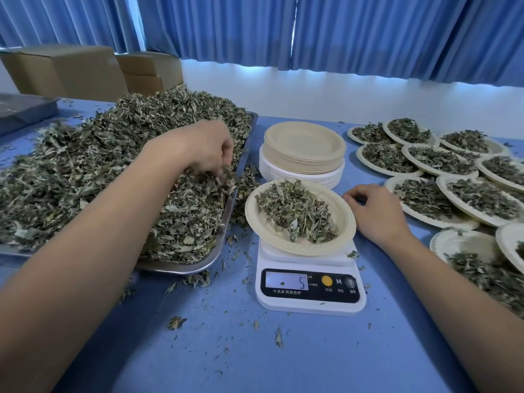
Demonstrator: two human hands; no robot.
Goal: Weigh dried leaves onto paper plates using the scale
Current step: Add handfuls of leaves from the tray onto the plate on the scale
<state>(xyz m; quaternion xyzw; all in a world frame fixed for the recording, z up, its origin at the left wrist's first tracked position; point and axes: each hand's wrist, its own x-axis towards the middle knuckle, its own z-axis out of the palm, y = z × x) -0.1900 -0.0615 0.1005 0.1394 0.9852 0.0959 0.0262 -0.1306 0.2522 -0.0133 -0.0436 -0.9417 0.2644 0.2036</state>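
Your left hand [209,150] is curling its fingers round a small pinch taken from the dried leaves [113,165] heaped in the steel tray [175,268], at the tray's right edge, near the scale [310,306]. Your right hand [374,211] is lying on the blue table [226,350] right by the rim of the paper plate [297,248], fingers loosely curled, gripping nothing I can make out. Touching the rim or not, can't tell. That plate is sitting on the scale with a loose portion [295,214] in it, and the display [286,281] is showing what looks like 5. So you are probably topping up. Be carrying the pinch over the plate's middle, dropping it from low, a few leaves at a time, and reading the display after each drop. Be holding the right hand off the plate while reading, or the number is going to be off. A stack of empty plates [303,146] is sitting behind the scale, and filled plates [425,160] are lying to its right.
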